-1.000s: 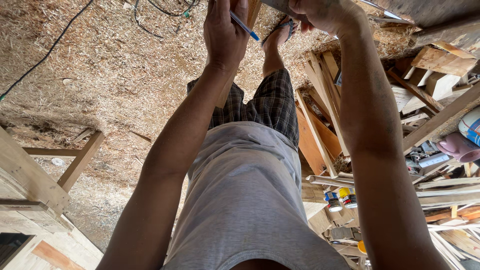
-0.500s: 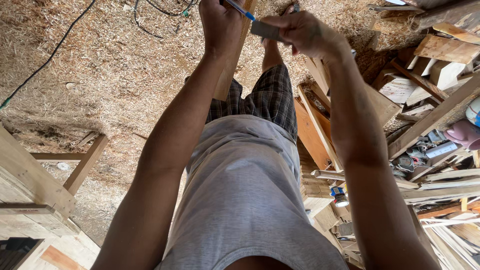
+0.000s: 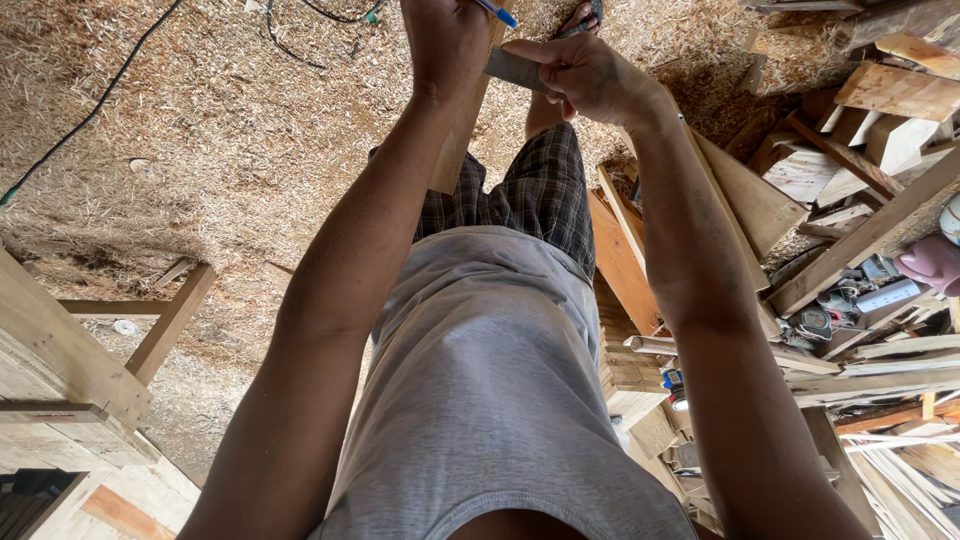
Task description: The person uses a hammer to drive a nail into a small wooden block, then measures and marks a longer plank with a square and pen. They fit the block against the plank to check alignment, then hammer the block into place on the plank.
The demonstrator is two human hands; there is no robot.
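Head camera view, looking straight down the person's body to a floor (image 3: 200, 150) thick with sawdust and wood shavings. Both bare arms reach forward to the top edge of the frame. The left hand (image 3: 445, 40) is curled closed around a blue pen (image 3: 497, 13), whose tip pokes out to the right of the fist, and it seems also to steady a narrow wooden strip (image 3: 455, 145) that runs down from the hand toward the legs; the grip on the wood is partly cut off, so that is uncertain. The right hand (image 3: 590, 75) sits just beside it, thumb and fingers pinched closed on a small flat grey piece (image 3: 515, 68), possibly a metal blade or square, which points toward the left hand and nearly touches the strip. Below are a grey sleeveless shirt (image 3: 490, 400) and dark checked shorts (image 3: 540, 190). A black cable (image 3: 90, 110) crosses the floor at left. Pale wooden frames (image 3: 70, 360) stand at lower left. Stacked planks and offcuts (image 3: 830, 250) crowd the right side.
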